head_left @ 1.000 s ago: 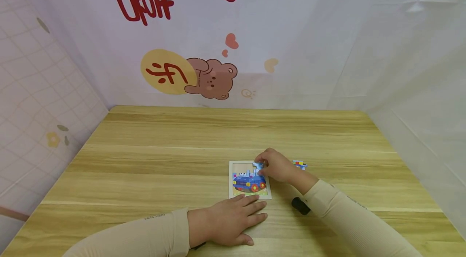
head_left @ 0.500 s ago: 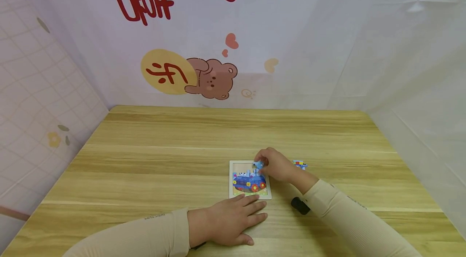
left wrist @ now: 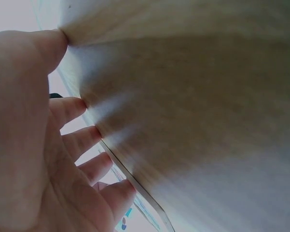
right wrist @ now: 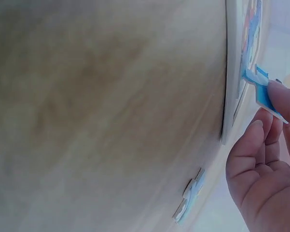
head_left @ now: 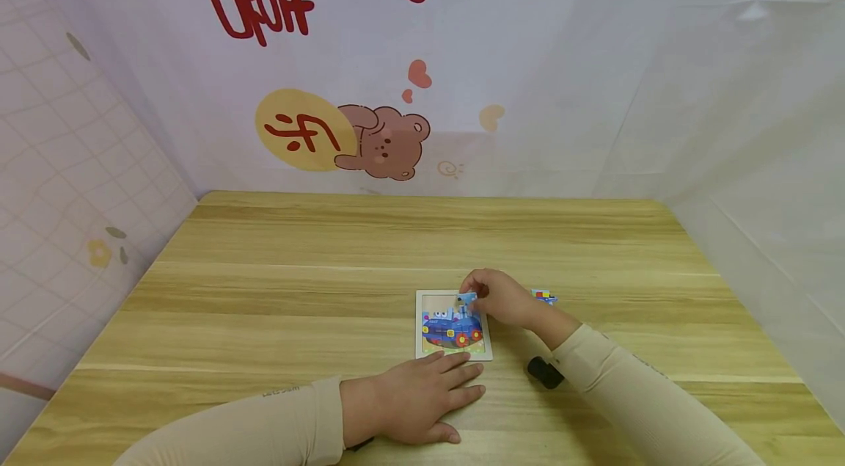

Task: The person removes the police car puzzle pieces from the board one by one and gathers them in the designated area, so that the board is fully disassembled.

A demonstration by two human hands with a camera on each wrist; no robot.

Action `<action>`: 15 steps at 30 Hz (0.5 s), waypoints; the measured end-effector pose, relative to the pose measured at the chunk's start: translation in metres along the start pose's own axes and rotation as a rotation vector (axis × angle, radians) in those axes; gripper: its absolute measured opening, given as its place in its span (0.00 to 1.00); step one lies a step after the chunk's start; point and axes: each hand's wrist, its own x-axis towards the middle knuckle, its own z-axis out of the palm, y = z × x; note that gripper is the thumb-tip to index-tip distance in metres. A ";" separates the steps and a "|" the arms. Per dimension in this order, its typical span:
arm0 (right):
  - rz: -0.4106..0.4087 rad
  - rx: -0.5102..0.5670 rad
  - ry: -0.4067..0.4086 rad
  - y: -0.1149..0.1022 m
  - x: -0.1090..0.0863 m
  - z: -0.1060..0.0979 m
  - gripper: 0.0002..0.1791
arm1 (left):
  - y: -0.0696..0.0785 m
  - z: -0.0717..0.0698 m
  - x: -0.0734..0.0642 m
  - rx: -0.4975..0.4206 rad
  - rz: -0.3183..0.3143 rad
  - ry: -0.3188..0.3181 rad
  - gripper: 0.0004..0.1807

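Observation:
A jigsaw board with a white frame [head_left: 419, 337] lies on the wooden table, most of its picture of a blue train [head_left: 449, 328] filled in. Bare backing shows at its upper left. My right hand [head_left: 505, 301] pinches a light blue puzzle piece [right wrist: 264, 96] between thumb and fingers, over the board's upper right corner. In the right wrist view the piece is tilted, one edge close over the board. My left hand [head_left: 425, 400] lies spread and palm down, its fingertips at the frame's near edge; the left wrist view shows its fingers [left wrist: 94, 169] reaching there.
Another puzzle piece [head_left: 544, 296], partly behind the right wrist, lies to the right of the board. A small black object [head_left: 544, 373] is beside the right sleeve. A white printed cloth [head_left: 528, 84] hangs behind the table's far edge.
The pinched piece has turned slightly and shows more of its blue face over the board's upper right corner. The left hand has stayed in place.

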 end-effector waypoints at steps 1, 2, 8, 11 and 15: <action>0.002 0.010 0.007 0.001 0.000 -0.001 0.08 | 0.000 0.000 0.000 0.002 0.000 0.003 0.35; 0.003 0.021 0.016 0.001 0.000 -0.001 0.08 | 0.000 -0.001 0.000 0.004 0.001 0.004 0.35; 0.022 0.113 0.061 0.004 -0.002 -0.008 0.07 | 0.000 -0.003 0.000 -0.010 -0.002 -0.006 0.35; 0.052 0.163 0.072 0.006 -0.005 -0.014 0.08 | 0.000 -0.004 0.000 -0.025 -0.002 -0.014 0.35; 0.074 0.215 0.092 0.007 -0.008 -0.023 0.10 | 0.000 -0.003 0.000 -0.035 -0.002 -0.018 0.35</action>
